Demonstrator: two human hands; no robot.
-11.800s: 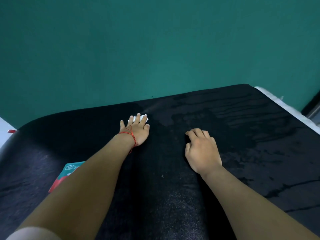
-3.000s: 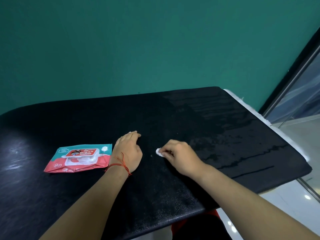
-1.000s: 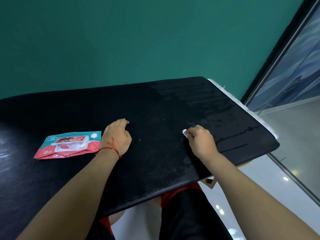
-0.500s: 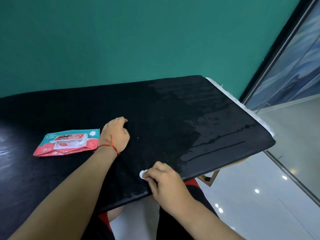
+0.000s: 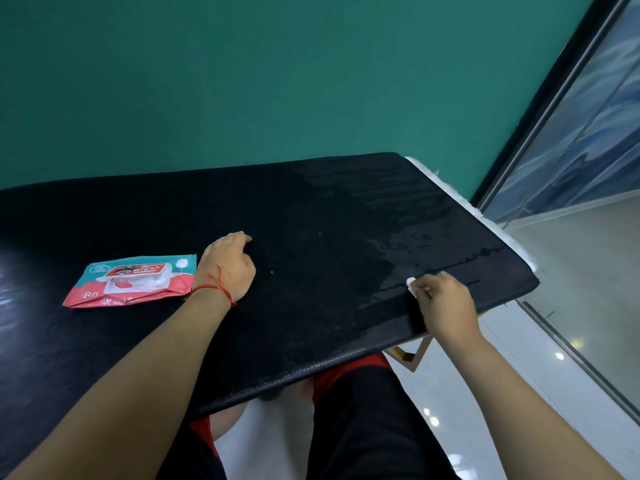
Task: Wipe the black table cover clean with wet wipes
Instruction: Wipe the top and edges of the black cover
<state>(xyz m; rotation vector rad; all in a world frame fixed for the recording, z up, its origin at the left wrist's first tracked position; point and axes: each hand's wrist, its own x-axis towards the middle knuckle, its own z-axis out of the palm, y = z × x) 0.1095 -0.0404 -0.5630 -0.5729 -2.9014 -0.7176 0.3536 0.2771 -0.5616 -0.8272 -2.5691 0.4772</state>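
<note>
The black table cover (image 5: 311,216) fills the middle of the head view, with wet streaks shining on its right half. My right hand (image 5: 445,304) grips a small bunched white wet wipe (image 5: 410,283) and holds it against the cover near the front right edge. Only a tip of the wipe shows past my fingers. My left hand (image 5: 227,266), with a red thread at the wrist, rests on the cover near the middle, its fingers loosely curled and holding nothing.
A teal and red pack of wet wipes (image 5: 133,280) lies on the cover just left of my left hand. A green wall stands behind the table. A glass partition (image 5: 588,140) and a glossy floor (image 5: 554,341) lie to the right. My knees are under the front edge.
My right hand slid with the wipe from the front edge near the middle out to the right and a little farther away. My left hand stayed in place.
</note>
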